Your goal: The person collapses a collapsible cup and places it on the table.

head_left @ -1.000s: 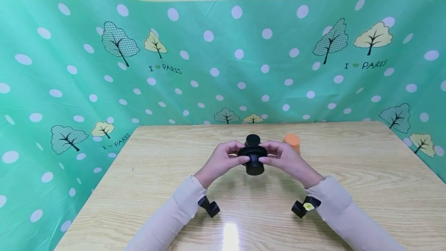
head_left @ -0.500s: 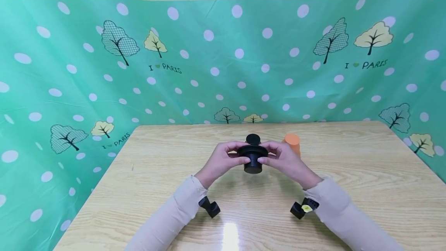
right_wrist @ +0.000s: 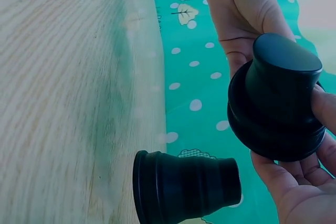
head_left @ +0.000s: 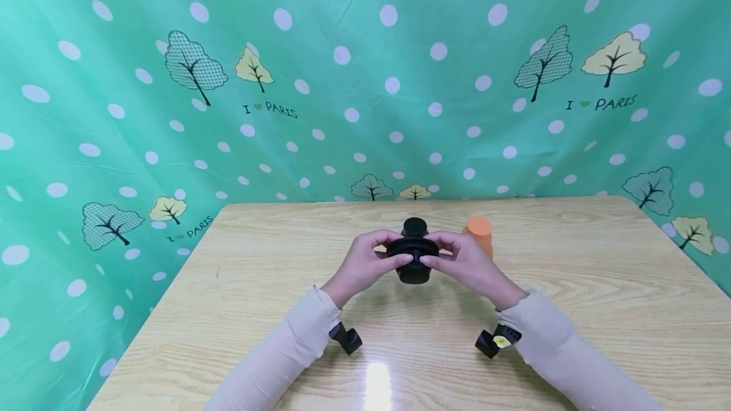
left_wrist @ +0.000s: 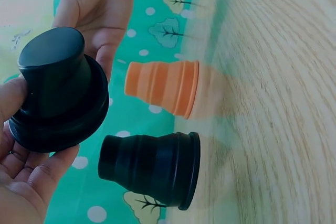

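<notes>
Both hands grip a black collapsible cup, apparently silicone and partly folded, raised over the table. In the head view this held cup [head_left: 414, 274] has its wide rim away from the person and its narrow base towards them. The left hand [head_left: 365, 262] grips its left side, and the right hand [head_left: 465, 264] its right side. Both thumbs press near the base, with the other fingers around the rim. The left wrist view shows the held cup [left_wrist: 58, 82] with its smooth flat base facing the camera. Its inside is hidden.
Behind the held cup, a second black cup [left_wrist: 152, 169] stands upside down on the wooden table [head_left: 274, 265]. An orange cup [head_left: 478, 233], also inverted, stands to its right. A green dotted cloth [head_left: 320, 81] hangs behind the table. Black wrist cameras hang under both sleeves.
The thumbs have shifted slightly inwards on the held cup. Its base, earlier tilted a little to the right, now points straighter towards the person. The standing cups have not moved.
</notes>
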`<state>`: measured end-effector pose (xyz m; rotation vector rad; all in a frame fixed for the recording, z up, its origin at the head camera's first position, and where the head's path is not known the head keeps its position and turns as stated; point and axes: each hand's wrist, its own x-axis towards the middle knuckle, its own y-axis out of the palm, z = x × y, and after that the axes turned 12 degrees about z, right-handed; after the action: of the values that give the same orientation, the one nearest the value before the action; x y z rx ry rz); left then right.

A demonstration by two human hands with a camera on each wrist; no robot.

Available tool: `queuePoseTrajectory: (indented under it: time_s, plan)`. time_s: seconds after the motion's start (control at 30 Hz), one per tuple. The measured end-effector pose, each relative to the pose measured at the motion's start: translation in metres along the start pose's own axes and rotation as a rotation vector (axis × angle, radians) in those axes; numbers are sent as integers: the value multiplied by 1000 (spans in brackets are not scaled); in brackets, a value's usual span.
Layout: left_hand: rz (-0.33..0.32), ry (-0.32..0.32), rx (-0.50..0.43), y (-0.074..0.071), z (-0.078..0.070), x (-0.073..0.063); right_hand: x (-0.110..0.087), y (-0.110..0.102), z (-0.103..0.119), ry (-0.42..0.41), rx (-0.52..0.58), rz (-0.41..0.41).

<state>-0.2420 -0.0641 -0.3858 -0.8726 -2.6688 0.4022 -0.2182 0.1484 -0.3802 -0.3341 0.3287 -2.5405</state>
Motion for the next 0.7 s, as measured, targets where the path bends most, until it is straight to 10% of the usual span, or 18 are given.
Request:
queuePoseTrajectory:
  time_s: [0.5, 0.7]
  plan:
    - [-32, 60, 100, 0, 0, 0, 1, 1, -2, -31, -112, -70]
    - [-12, -10, -71, -5, -3, 0, -1, -2, -1, -24, -78, -115]
